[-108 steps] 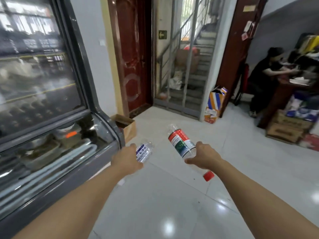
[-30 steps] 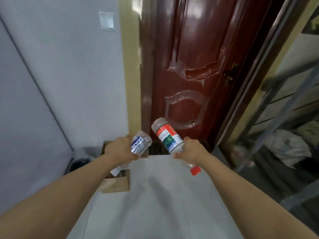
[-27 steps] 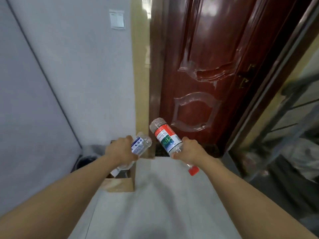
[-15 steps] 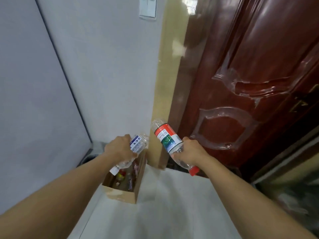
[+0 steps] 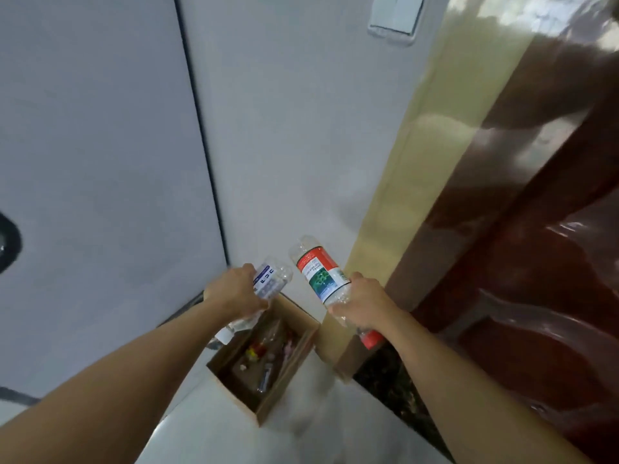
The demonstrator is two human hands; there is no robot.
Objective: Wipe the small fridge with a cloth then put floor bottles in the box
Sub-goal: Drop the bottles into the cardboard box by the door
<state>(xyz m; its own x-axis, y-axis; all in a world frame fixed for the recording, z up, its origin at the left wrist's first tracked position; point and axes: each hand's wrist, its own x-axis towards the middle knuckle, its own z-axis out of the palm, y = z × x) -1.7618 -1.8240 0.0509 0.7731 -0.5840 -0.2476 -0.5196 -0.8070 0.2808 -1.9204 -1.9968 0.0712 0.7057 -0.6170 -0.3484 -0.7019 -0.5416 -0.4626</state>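
Note:
My left hand (image 5: 236, 291) grips a clear plastic bottle with a blue-and-white label (image 5: 268, 279), its white cap pointing down toward me. My right hand (image 5: 363, 304) grips a clear bottle with a red, white and green label (image 5: 320, 272), its red cap below my fist. Both bottles hang above and just behind an open cardboard box (image 5: 284, 393) on the floor. Inside the box lie several bottles and scraps. The left bottle is over the box's far left corner, the right one past its right edge.
The box sits in a corner between the grey side of the fridge (image 5: 83, 162) on the left and a white wall (image 5: 294, 128). A dark red door (image 5: 536, 229) with a yellow frame stands at the right. A light switch (image 5: 395, 18) is high up.
I have moved closer to the corner and the box now shows fully below my hands. Both hands keep their bottles in the same grip.

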